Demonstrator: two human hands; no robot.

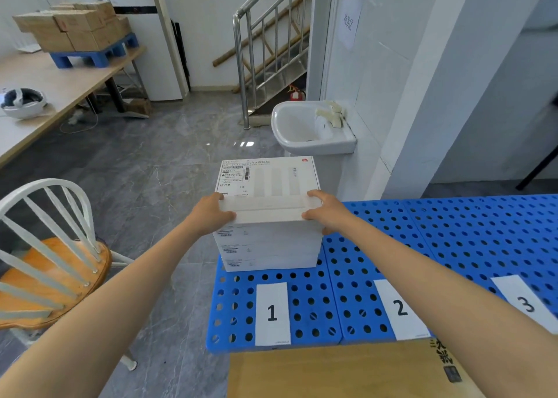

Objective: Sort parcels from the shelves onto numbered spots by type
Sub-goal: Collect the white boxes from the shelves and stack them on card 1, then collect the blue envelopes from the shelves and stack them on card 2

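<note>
Grey marble floor (pixel 157 162), white sink (pixel 317 148) against the tiled wall (pixel 377 74), steel stair railing (pixel 241 65) behind

sink (pixel 297 132) (white), chair (pixel 45 246), staircase (pixel 271 44)

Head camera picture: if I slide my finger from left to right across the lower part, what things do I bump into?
wooden chair → paper label 1 → paper label 2 → paper label 3

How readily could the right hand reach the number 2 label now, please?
Probably yes: the number 2 label lies bare beside that forearm, though the right hand must first release the top white box.
</note>
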